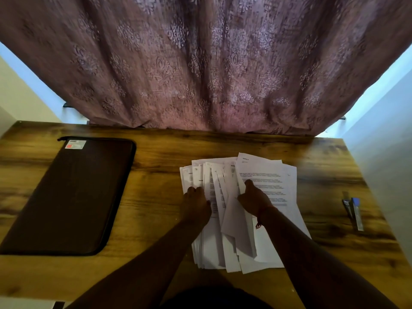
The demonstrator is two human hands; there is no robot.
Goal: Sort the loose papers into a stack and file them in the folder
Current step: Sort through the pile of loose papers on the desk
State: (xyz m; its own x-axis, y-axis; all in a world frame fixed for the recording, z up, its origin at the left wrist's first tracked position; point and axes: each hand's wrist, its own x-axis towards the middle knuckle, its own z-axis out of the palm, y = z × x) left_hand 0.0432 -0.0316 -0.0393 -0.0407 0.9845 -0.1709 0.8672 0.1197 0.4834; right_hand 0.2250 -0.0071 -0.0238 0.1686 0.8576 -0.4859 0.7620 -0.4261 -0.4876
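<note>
Both forearms reach over the near surface (pixel 156 175) edge. The left hand (pixel 197 202) presses flat on the fanned loose papers (pixel 267 181); the right hand (pixel 254 200) has its grip on one sheet. A closed folder (pixel 73 197) lies far left.

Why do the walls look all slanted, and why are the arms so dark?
Head view: the wide-angle lens bends the edges, so the walls and curtain lean. Bright light spills past the curtain while the room is dim, leaving the left hand and right hand shadowy on the papers, whose print is too blurry to read.

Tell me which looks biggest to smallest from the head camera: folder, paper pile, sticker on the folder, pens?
1. Folder
2. Paper pile, nearly as big, so it's close
3. Pens
4. Sticker, about like the pens, unsure
</note>
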